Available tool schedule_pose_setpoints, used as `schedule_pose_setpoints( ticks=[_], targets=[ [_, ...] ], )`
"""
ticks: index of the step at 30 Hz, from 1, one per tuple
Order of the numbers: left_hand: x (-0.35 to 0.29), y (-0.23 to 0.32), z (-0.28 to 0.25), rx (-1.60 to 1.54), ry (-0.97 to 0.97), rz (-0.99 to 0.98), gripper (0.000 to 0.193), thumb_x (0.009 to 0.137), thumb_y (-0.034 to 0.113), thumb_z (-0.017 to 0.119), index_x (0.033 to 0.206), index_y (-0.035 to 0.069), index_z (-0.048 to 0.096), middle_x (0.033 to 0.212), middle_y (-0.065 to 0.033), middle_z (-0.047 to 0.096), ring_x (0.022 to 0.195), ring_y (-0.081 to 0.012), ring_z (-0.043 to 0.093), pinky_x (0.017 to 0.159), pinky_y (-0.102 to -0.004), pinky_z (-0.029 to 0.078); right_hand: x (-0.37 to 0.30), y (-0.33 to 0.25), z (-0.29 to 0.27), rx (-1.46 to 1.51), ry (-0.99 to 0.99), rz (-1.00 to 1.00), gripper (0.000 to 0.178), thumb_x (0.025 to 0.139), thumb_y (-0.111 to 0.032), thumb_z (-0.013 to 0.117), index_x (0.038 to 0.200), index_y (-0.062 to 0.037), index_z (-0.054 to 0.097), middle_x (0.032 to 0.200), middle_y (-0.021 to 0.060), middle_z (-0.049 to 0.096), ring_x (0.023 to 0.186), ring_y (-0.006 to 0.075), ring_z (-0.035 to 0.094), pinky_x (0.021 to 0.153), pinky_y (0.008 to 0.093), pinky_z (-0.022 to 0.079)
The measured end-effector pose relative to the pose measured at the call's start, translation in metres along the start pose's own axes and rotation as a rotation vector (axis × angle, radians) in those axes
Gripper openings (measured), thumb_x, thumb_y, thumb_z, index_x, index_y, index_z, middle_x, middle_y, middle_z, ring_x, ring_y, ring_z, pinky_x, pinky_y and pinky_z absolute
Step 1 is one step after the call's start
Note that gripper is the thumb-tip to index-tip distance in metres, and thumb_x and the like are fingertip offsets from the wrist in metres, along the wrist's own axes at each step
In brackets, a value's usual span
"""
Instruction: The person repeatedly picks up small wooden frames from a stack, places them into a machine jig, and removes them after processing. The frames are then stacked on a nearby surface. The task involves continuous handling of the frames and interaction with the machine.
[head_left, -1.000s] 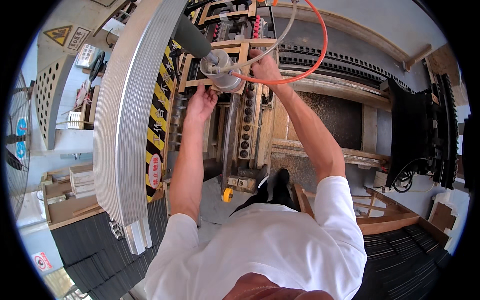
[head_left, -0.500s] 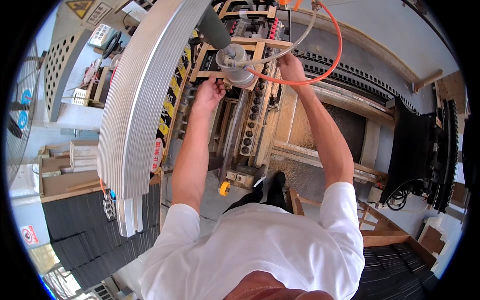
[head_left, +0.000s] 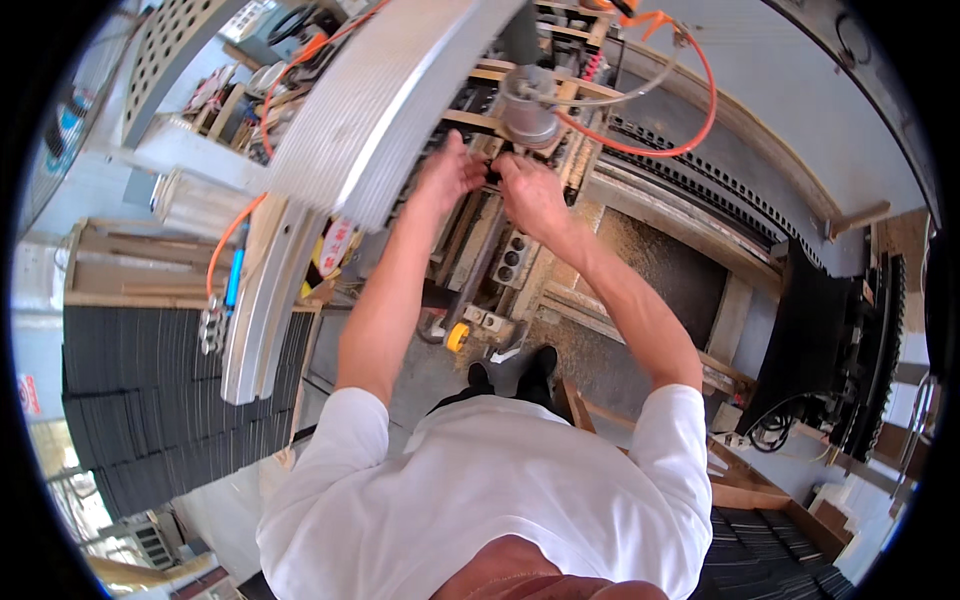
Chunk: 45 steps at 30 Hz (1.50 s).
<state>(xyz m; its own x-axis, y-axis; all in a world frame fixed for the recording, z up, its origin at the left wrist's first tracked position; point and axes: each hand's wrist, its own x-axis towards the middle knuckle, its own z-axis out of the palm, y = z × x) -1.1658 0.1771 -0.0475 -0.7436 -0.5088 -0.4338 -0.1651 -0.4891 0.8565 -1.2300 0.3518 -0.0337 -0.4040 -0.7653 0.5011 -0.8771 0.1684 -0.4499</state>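
Both my hands reach over a long machine bed, just on the near side of a clear round cylinder [head_left: 530, 118] with air hoses. My left hand [head_left: 448, 178] is raised there, fingers loosely apart, and nothing shows in it. Close beside it, my right hand [head_left: 532, 193] has its fingers drawn together near a small dark piece, whose kind is too small to tell. Below my right hand runs a row of round black rollers [head_left: 510, 258], partly covered by the hand. A light wooden frame [head_left: 475, 122] lies around the cylinder.
A ribbed metal beam [head_left: 370, 110] slants over the left side of the bed. An orange hose [head_left: 700, 115] loops out to the right from the cylinder. Dark stacked strips [head_left: 160, 400] stand at lower left. A yellow round part [head_left: 457, 337] sits at the bed's near end.
My right hand has come left and nearer to me, from the frame's right side to beside my left hand. The view has shifted, and the beam and cylinder appear further right.
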Motion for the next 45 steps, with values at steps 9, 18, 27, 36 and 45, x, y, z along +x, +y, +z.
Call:
schedule_pose_setpoints(
  ticks=[9, 18, 27, 36, 45],
  targets=[
    [-0.260, -0.117, -0.126, 0.193, -0.008, 0.039, 0.029, 0.095, 0.025, 0.052, 0.115, 0.004, 0.056, 0.089, -0.0035, 0.063, 0.074, -0.0109, 0.059, 0.066, -0.0258, 0.051, 0.099, -0.005, 0.102, -0.512, -0.186, -0.072, 0.039, 0.073, -0.006, 0.062, 0.110, 0.0034, 0.053, 0.114, 0.0234, 0.055, 0.105, 0.0332, 0.056, 0.083, 0.0398, 0.049],
    [-0.333, -0.239, -0.299, 0.160, 0.340, -0.260, 0.020, 0.092, 0.018, 0.055, 0.105, 0.003, 0.060, 0.087, -0.0062, 0.063, 0.069, -0.0125, 0.061, 0.062, -0.0259, 0.053, 0.143, 0.008, 0.100, -0.764, -0.379, 0.264, 0.022, 0.082, -0.008, 0.055, 0.102, -0.0003, 0.056, 0.094, 0.0175, 0.067, 0.090, 0.0329, 0.064, 0.077, 0.0434, 0.050],
    [-0.315, -0.246, -0.357, 0.101, 0.406, -0.351, 0.020, 0.090, 0.018, 0.055, 0.103, 0.003, 0.059, 0.084, -0.0058, 0.062, 0.066, -0.0125, 0.060, 0.058, -0.0269, 0.053, 0.151, 0.020, 0.097, -0.664, -0.381, 0.227, 0.018, 0.079, -0.003, 0.054, 0.097, -0.0027, 0.059, 0.096, 0.0172, 0.065, 0.092, 0.0351, 0.062, 0.075, 0.0454, 0.051],
    [-0.262, -0.242, -0.306, 0.220, 0.246, -0.351, 0.019, 0.091, 0.020, 0.053, 0.093, 0.002, 0.059, 0.079, -0.0054, 0.061, 0.063, -0.0134, 0.059, 0.057, -0.0294, 0.053, 0.153, 0.028, 0.098, -0.574, -0.375, 0.186, 0.018, 0.080, -0.010, 0.056, 0.097, -0.0056, 0.062, 0.098, 0.0129, 0.065, 0.093, 0.0336, 0.062, 0.073, 0.0475, 0.050],
    [-0.262, -0.265, -0.256, 0.441, 0.251, -0.629, 0.030, 0.088, 0.024, 0.055, 0.101, -0.003, 0.059, 0.086, -0.0098, 0.064, 0.072, -0.0194, 0.064, 0.062, -0.0304, 0.054, 0.158, -0.009, 0.072, -0.548, -0.584, 0.279, 0.026, 0.086, -0.015, 0.056, 0.109, -0.0118, 0.067, 0.113, 0.0041, 0.064, 0.103, 0.0290, 0.061, 0.071, 0.0515, 0.048]
  ],
)
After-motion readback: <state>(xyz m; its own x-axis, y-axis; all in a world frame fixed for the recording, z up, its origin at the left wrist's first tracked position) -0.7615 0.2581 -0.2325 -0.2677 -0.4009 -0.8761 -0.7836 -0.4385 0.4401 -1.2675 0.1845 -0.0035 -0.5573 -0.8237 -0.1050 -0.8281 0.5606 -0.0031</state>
